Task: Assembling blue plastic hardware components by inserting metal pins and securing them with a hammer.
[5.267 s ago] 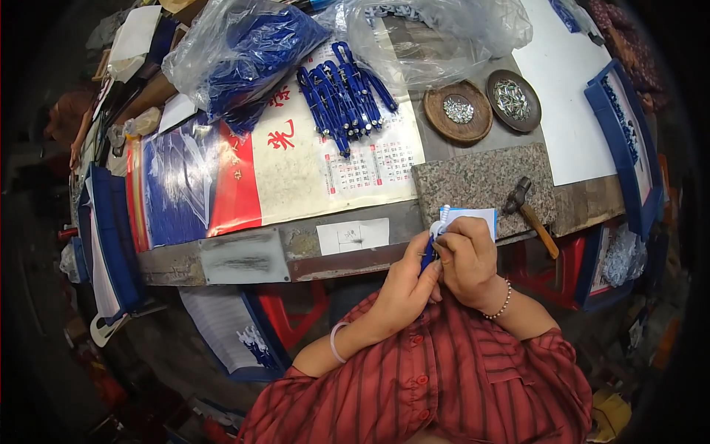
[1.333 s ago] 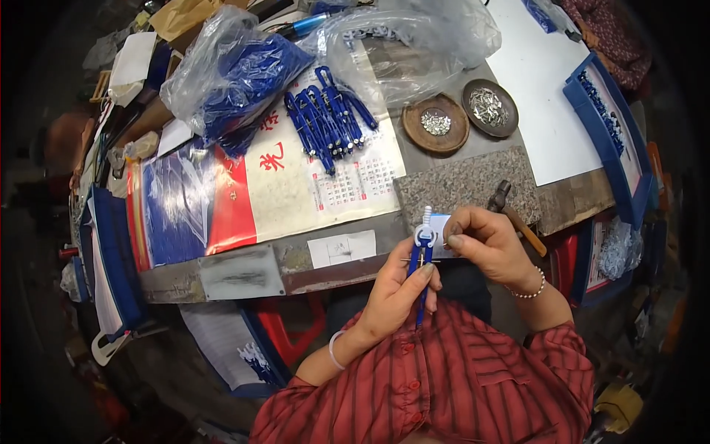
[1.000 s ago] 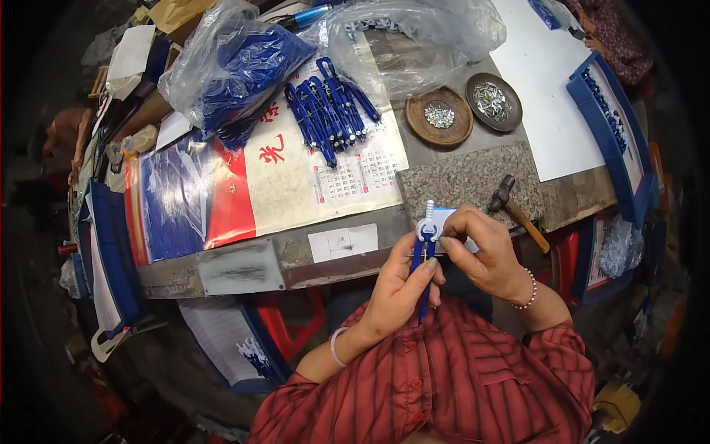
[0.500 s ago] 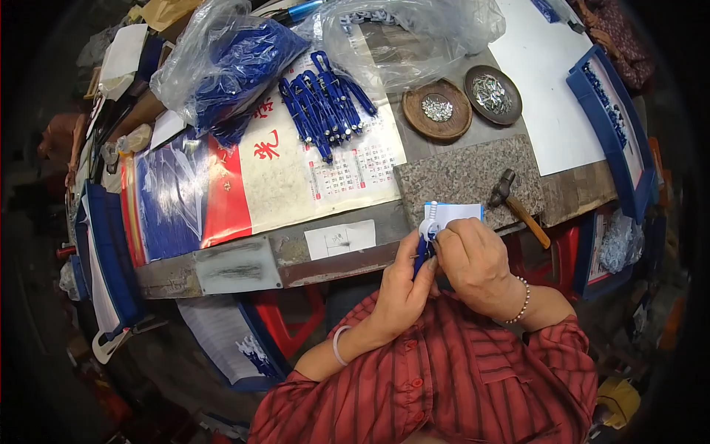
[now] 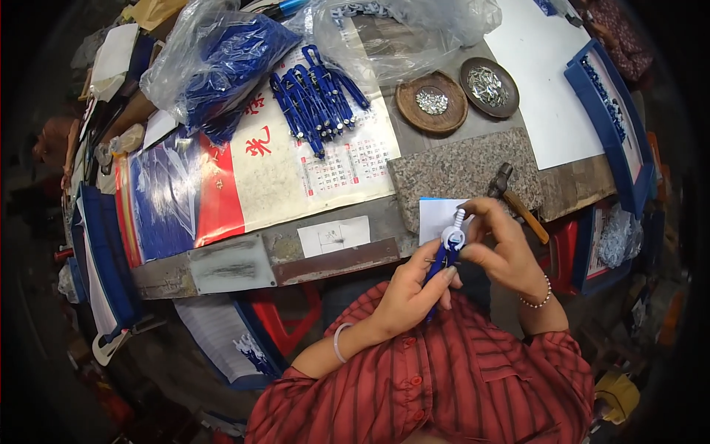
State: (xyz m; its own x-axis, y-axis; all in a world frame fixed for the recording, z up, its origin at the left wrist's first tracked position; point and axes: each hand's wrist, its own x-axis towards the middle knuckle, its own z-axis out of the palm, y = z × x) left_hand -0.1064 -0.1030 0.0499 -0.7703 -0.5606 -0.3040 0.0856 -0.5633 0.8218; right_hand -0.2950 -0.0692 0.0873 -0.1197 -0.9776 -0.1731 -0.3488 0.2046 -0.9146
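Compass (image 5: 444, 256) is clamped in left fingers (image 5: 435, 288) at the table edge (image 5: 339, 262), right fingers (image 5: 488, 258) spread apart close beside it.

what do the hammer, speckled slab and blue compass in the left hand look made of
Hammer: dull, dark head, probably steel; tan handle, likely wood by its colour. Speckled slab: probably granite, matt with mottled grey grain. Blue compass: likely moulded plastic, smooth and evenly coloured, with a white top.
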